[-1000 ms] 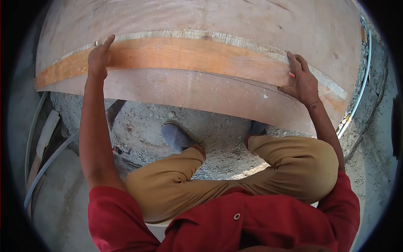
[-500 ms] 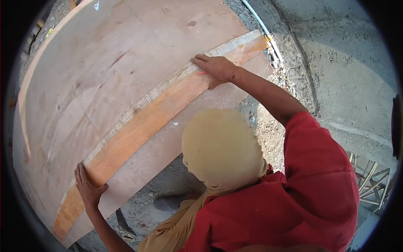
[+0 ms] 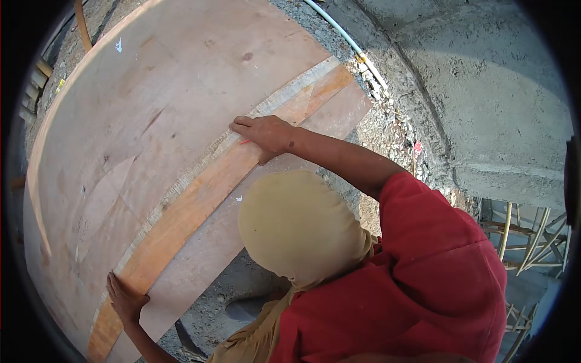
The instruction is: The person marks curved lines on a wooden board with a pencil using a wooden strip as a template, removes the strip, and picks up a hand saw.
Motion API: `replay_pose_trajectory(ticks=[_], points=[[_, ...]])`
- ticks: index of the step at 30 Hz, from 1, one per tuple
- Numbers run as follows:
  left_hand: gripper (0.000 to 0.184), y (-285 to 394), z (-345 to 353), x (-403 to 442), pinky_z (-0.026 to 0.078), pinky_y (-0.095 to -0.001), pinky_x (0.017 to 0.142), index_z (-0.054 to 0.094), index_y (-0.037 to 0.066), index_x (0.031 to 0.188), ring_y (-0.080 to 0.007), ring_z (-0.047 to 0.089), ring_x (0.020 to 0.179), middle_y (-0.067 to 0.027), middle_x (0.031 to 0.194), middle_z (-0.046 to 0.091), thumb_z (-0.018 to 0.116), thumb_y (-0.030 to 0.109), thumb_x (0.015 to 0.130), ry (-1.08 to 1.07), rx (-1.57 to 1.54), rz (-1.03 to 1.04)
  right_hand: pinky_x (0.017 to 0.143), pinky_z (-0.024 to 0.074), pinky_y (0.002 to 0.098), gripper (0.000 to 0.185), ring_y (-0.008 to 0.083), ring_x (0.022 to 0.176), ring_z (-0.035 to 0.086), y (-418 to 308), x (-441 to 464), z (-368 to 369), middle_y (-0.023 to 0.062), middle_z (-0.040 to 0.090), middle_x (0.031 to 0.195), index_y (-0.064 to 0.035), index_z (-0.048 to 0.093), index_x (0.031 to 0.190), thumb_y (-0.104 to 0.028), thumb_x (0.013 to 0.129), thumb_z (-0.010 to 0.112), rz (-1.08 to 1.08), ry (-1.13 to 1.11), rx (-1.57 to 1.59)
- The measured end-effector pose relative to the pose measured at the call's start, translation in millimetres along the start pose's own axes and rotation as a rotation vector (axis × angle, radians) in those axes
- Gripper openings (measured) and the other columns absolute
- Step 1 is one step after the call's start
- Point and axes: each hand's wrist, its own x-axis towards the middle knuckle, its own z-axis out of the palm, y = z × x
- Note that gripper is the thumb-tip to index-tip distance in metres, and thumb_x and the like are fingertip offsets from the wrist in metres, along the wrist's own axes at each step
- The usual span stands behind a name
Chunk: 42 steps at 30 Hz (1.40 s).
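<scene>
A long, curved wooden strip with an orange-brown face and a pale layered edge lies on a large plywood sheet. Near its lower end my left hand spans the strip, fingers over the far edge and thumb by the near edge. Higher up, my right hand grips across the strip in the same way. A thin red object pokes out beside the right fingers; most of it is hidden under the hand.
My bent knee in tan trousers is close to the sheet's near edge. Rubble and a pale hose lie beyond its right corner. Rough concrete is on the right, with bamboo poles below it.
The camera view has shifted, so sheet and strip appear lower and more to the left. My right hand has slid along the strip towards my left hand, which keeps its place.
</scene>
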Motion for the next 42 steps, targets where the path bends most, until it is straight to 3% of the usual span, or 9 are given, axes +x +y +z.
replay_pose_trajectory(ticks=[6, 12, 15, 17, 22, 26, 29, 38, 42], points=[[0.136, 24, -1, -2, 0.029, -0.0726, 0.115, 0.022, 0.017, 0.163, -0.0372, 0.027, 0.154, -0.0065, 0.167, 0.03, 0.088, 0.016, 0.045, 0.007, 0.119, -0.002, 0.095, 0.0567, 0.0441, 0.112, 0.0324, 0.121, 0.063, -2, -2, 2, 0.0119, 0.046, 0.151, -0.0032, 0.037, 0.152, -0.024, 0.057, 0.095, -0.026, 0.027, -0.026], [0.13, 34, -9, -1, 0.03, -0.0713, 0.116, 0.026, 0.019, 0.161, -0.0381, 0.03, 0.152, -0.0059, 0.165, 0.033, 0.089, 0.018, 0.046, 0.0, 0.124, -0.019, 0.096, 0.0554, 0.0434, 0.112, 0.0337, 0.121, 0.062, -1, -2, -2, 0.0124, 0.045, 0.152, -0.0023, 0.037, 0.151, -0.024, 0.058, 0.095, 0.003, -0.01, -0.015], [0.124, 40, -12, 3, 0.034, -0.0672, 0.114, 0.03, 0.014, 0.158, -0.0346, 0.038, 0.148, -0.0088, 0.162, 0.038, 0.088, 0.019, 0.049, 0.008, 0.156, -0.017, 0.097, 0.0542, 0.0435, 0.11, 0.0345, 0.123, 0.061, 1, 0, 3, 0.0139, 0.044, 0.152, -0.0022, 0.036, 0.151, -0.023, 0.059, 0.093, -0.029, 0.01, -0.017], [0.122, 33, -11, 0, 0.035, -0.0677, 0.113, 0.031, 0.013, 0.158, -0.0337, 0.038, 0.148, -0.009, 0.162, 0.038, 0.088, 0.021, 0.05, 0.017, 0.115, 0.022, 0.101, 0.0527, 0.0427, 0.111, 0.0359, 0.126, 0.058, 5, 5, 11, 0.0155, 0.042, 0.154, -0.0011, 0.037, 0.151, -0.02, 0.057, 0.092, -0.094, 0.086, 0.016], [0.124, 27, -17, -8, 0.029, -0.0701, 0.118, 0.027, 0.017, 0.159, -0.0328, 0.024, 0.155, -0.004, 0.167, 0.028, 0.092, 0.025, 0.054, -0.028, 0.049, -0.036, 0.121, 0.0406, 0.0371, 0.129, 0.0302, 0.144, 0.044, -17, 23, 15, 0.0116, 0.034, 0.163, -0.0065, 0.031, 0.158, -0.011, 0.046, 0.095, 0.132, -0.044, 0.009], [0.123, 26, -19, -6, 0.039, -0.067, 0.11, 0.034, 0.013, 0.155, -0.0269, 0.038, 0.144, -0.0033, 0.156, 0.042, 0.095, 0.027, 0.049, -0.03, 0.09, -0.042, 0.115, 0.0456, 0.0384, 0.128, 0.0316, 0.144, 0.044, -16, 21, 21, 0.0131, 0.035, 0.161, -0.0044, 0.031, 0.157, -0.01, 0.047, 0.096, 0.107, 0.002, 0.007], [0.122, 25, -19, -3, 0.04, -0.0614, 0.111, 0.039, 0.01, 0.151, -0.0308, 0.044, 0.14, -0.0087, 0.146, 0.049, 0.098, 0.032, 0.047, -0.022, 0.134, -0.016, 0.116, 0.0454, 0.0377, 0.129, 0.0322, 0.144, 0.044, -7, 23, 25, 0.0151, 0.034, 0.161, -0.0026, 0.031, 0.156, -0.007, 0.045, 0.097, 0.062, 0.009, 0.058], [0.114, 18, -10, -6, 0.043, -0.0535, 0.108, 0.046, 0.01, 0.144, -0.0314, 0.052, 0.13, -0.0101, 0.138, 0.055, 0.099, 0.038, 0.047, 0.036, 0.138, 0.018, 0.118, 0.0452, 0.0337, 0.13, 0.0293, 0.142, 0.044, 13, 23, 44, 0.016, 0.031, 0.161, 0.0024, 0.029, 0.155, 0.002, 0.043, 0.095, -0.01, 0.078, 0.263], [0.112, 17, -11, -6, 0.04, -0.0551, 0.11, 0.048, 0.009, 0.142, -0.0315, 0.053, 0.129, -0.0108, 0.136, 0.056, 0.098, 0.039, 0.048, 0.026, 0.135, 0.024, 0.118, 0.045, 0.0336, 0.129, 0.0302, 0.143, 0.044, 13, 24, 50, 0.0171, 0.031, 0.161, 0.0027, 0.029, 0.155, 0.003, 0.044, 0.095, 0.017, 0.096, 0.266]])
